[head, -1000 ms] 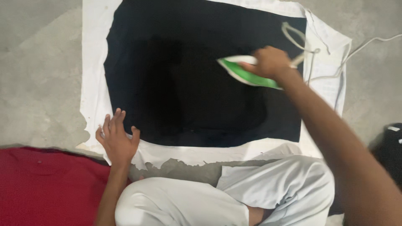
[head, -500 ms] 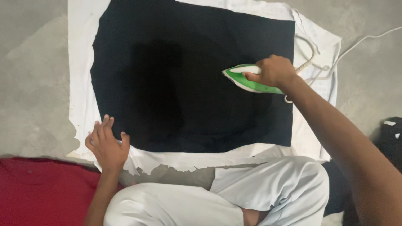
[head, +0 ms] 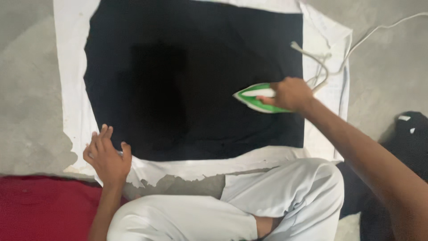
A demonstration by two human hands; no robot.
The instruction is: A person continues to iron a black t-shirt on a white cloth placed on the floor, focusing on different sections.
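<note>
Head view: ironing black cloth on the floor

Right hand [head: 290,93] grips the handle of a green iron [head: 256,98] resting on the black cloth [head: 196,76], near its right edge; left hand [head: 107,156], fingers loosely spread, presses the cloth's lower-left corner; white sheet [head: 71,80] lies beneath; red cloth [head: 40,207] lies near the knee.

The person wears loose, pale grey-white trousers [head: 249,201], creased at the bent knees, filling the six o'clock edge. Both forearms are bare and sleeveless in view; the left hand [head: 107,156] and right hand [head: 290,93] carry no rings or watch.
</note>
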